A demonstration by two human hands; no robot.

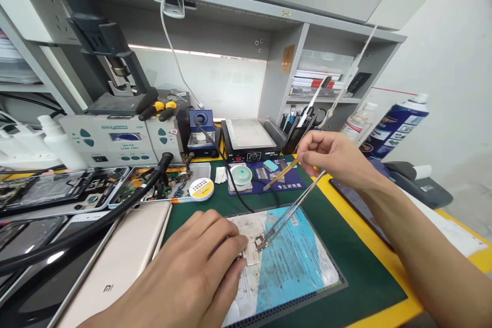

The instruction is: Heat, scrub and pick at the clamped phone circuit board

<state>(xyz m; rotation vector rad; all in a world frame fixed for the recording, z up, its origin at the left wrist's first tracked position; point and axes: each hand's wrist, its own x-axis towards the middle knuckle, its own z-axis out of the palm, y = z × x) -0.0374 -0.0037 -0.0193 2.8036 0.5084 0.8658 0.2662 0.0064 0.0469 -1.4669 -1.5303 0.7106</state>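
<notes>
My left hand (192, 266) lies palm down at the lower centre, fingers curled. Its fingertips press at a pale metal fixture plate (251, 255), and what lies under them is hidden. My right hand (326, 154) is raised at the right with curled fingers. A pair of metal tweezers (294, 207) comes out from beneath it, with tips on a small circuit board piece (261, 242) beside the left fingertips. A thin brush (282, 174) with a yellowish handle reaches up to the right fingertips; whether they pinch it I cannot tell.
A blue-and-white work pad (295, 261) lies on the green mat (361, 271). Phones, including a gold one (111, 271), fill the left side under a thick black hose (115, 220). Behind stand a soldering station (123, 138), a hot plate (251, 136) and a spray can (397, 125).
</notes>
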